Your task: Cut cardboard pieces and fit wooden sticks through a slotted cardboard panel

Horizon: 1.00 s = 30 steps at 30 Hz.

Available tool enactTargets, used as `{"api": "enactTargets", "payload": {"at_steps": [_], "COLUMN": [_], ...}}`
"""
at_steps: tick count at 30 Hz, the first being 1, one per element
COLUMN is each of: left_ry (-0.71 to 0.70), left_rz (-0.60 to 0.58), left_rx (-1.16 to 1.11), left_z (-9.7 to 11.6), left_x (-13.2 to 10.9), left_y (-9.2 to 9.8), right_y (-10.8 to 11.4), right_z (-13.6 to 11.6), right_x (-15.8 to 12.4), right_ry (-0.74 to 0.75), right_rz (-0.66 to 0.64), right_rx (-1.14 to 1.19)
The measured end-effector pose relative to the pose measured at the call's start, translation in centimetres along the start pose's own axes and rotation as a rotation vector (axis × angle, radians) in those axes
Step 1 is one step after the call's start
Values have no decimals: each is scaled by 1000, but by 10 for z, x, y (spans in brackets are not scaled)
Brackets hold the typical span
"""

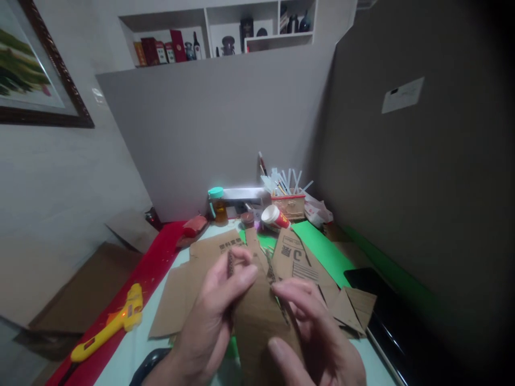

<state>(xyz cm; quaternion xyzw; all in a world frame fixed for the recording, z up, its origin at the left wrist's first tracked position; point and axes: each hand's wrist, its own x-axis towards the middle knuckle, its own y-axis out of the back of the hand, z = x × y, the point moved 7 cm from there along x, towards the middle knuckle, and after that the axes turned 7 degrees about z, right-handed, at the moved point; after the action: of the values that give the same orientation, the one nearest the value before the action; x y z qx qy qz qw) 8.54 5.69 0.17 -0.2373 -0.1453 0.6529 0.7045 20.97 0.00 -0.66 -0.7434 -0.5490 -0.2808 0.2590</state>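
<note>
Between my hands is a brown cardboard piece (257,316), held up close to me with its narrow end pointing away. My left hand (213,305) grips its left side, thumb on the near face and fingers curled behind. On the right side, my right hand (317,327) pinches the same piece, its thumb low on the face and its index finger at a torn-looking edge with corrugation showing. More flat cardboard sheets (177,300) lie behind my left hand. Beyond my right hand sits a printed cardboard piece (295,254) with dark lettering.
A yellow hot glue gun (110,327) lies on red cloth (161,257) at left. At the back are a teal-lidded bottle (218,206), a tipped paper cup (276,216) and a box of strips (288,206). A black glossy object (396,321) lies right, near green sheet (322,246).
</note>
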Motion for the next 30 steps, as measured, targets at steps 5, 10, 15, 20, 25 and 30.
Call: {"api": "enactTargets", "payload": {"at_steps": [5,10,15,20,25,30], "left_ry": [-149,-135,-61,11,89,128], "left_rz": [45,-22,-25,59,111,-12], "left_rx": [-32,106,123,75,87,172], "left_z": [2,-2,0,-6,-6,-9], "left_x": [-3,-4,-3,2,9,19], "left_y": [7,12,21,34,37,19], "right_y": [-1,5,12,7,-3,-16], "right_z": [9,8,18,18,32,38], "right_x": [-8,-6,0,1,-8,-12], "right_ry": [-135,-154,-260,-333,-579,-741], "right_rz": [132,52,-22,15,50,-114], "right_rx": [-66,-84,-122,3,278,550]}}
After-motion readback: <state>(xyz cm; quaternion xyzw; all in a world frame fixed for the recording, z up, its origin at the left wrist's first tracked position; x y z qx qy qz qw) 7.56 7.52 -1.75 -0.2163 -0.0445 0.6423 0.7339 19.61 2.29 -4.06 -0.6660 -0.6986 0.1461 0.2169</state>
